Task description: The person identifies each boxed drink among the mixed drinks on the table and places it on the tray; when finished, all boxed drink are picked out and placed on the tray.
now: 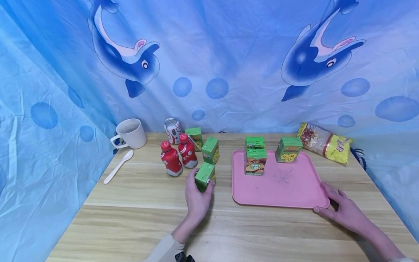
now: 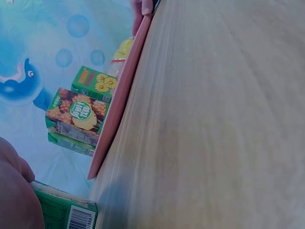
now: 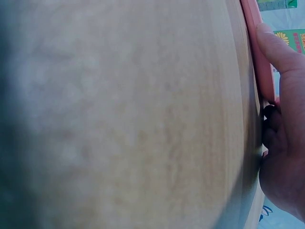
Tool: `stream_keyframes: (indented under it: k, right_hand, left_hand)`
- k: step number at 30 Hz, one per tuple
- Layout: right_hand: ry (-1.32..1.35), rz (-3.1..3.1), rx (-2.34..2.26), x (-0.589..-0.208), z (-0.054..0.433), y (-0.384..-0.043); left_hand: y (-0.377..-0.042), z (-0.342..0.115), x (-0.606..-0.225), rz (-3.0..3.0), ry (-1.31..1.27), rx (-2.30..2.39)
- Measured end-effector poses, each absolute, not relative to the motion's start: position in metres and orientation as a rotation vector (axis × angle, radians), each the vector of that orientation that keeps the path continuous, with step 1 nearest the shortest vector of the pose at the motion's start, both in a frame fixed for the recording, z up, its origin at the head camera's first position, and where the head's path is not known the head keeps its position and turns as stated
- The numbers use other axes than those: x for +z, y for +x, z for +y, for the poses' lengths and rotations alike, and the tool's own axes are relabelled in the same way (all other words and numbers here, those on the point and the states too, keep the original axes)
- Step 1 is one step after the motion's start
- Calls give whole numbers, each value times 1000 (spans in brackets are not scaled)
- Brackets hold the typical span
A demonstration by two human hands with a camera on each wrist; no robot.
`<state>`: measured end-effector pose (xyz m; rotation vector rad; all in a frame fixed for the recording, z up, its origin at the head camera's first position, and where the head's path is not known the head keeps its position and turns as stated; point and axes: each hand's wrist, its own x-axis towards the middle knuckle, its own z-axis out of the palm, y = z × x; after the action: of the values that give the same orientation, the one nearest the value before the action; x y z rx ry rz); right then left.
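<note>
Left hand [image 1: 198, 199]: curled, opened only to carton width; a green drink carton [image 1: 204, 175] is gripped between thumb and fingers.
Gripped carton: positioned left of the pink tray [image 1: 278, 189], in front of a second green carton [image 1: 210, 151]; whether the desk [image 1: 137, 225] is touched cannot be determined.
Right hand [image 1: 345, 211]: part-opened; the tray's near right corner is held between thumb and fingers.
Tray load: three green cartons are carried, two [image 1: 255, 162] set one behind the other at the left, one [image 1: 288, 150] at the rear right.
Rear left group: two red bottles [image 1: 171, 160] are stood beside a can [image 1: 172, 131] and another green carton [image 1: 195, 137].
Far left: a white spoon [image 1: 118, 167] is laid near a white mug [image 1: 132, 134].
Rear right: a yellow-ended snack bag [image 1: 324, 142] is placed beside the tray.
</note>
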<state>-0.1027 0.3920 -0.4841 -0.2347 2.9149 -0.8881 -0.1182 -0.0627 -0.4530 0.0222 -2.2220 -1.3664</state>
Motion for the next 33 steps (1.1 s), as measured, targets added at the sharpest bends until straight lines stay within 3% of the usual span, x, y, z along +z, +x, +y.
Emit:
stream_keyframes:
  k: [33]
  right_hand:
    - [-312,2959,-907,-485,391,-101]
  left_hand:
    - [-118,-68,-432,-2263,-67,-1530]
